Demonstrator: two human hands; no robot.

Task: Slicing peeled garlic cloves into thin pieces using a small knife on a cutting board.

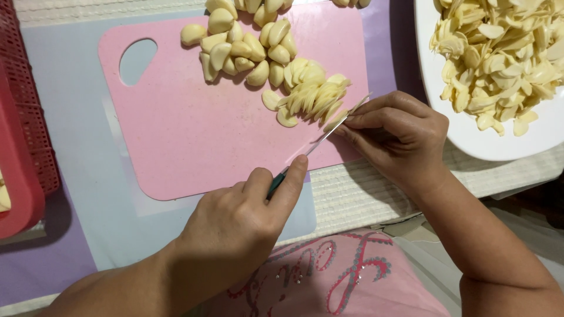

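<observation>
1. A white plate (470, 138) sits well right of the pink cutting board, cut off by the upper right edge of view, heaped with pale garlic slices (499, 53).
2. A red perforated basket (26, 135) stands well left of the board, running off the left edge.
3. A translucent bluish mat (88, 194) lies under the board, reaching out past its left and near sides.
4. A cream woven mat (352, 199) shows beyond the board's near right corner.
5. Lilac tabletop (35, 270) shows past the bluish mat, left of the board.
</observation>
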